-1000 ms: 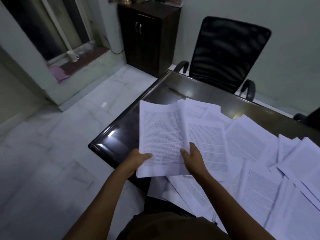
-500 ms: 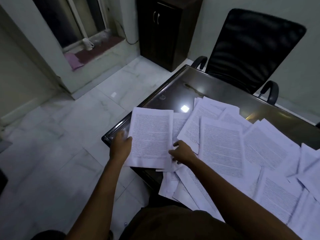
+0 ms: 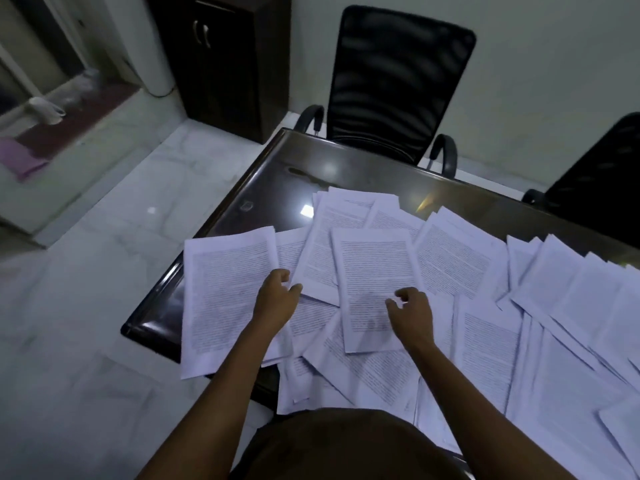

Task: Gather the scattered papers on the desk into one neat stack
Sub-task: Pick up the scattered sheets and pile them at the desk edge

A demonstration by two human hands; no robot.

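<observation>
Many printed white sheets lie scattered and overlapping across the dark glossy desk (image 3: pixel 277 188). A gathered stack of papers (image 3: pixel 221 299) lies at the desk's near left corner, its lower end hanging over the edge. My left hand (image 3: pixel 277 301) hovers at the stack's right edge with loosely curled fingers, its thumb beside a slanted sheet (image 3: pixel 320 258). My right hand (image 3: pixel 412 313) is over the lower right part of an upright sheet (image 3: pixel 372 271), fingers loosely bent, gripping nothing that I can see.
Loose sheets (image 3: pixel 561 327) cover the desk's right side to the frame edge. A black mesh chair (image 3: pixel 398 81) stands behind the desk, with a second chair (image 3: pixel 602 181) at far right. A dark cabinet (image 3: pixel 225 60) stands by the wall. Marble floor lies to the left.
The stack that both hands held now lies on the desk's left corner. Both hands have let go, and my right hand has moved right over the upright sheet.
</observation>
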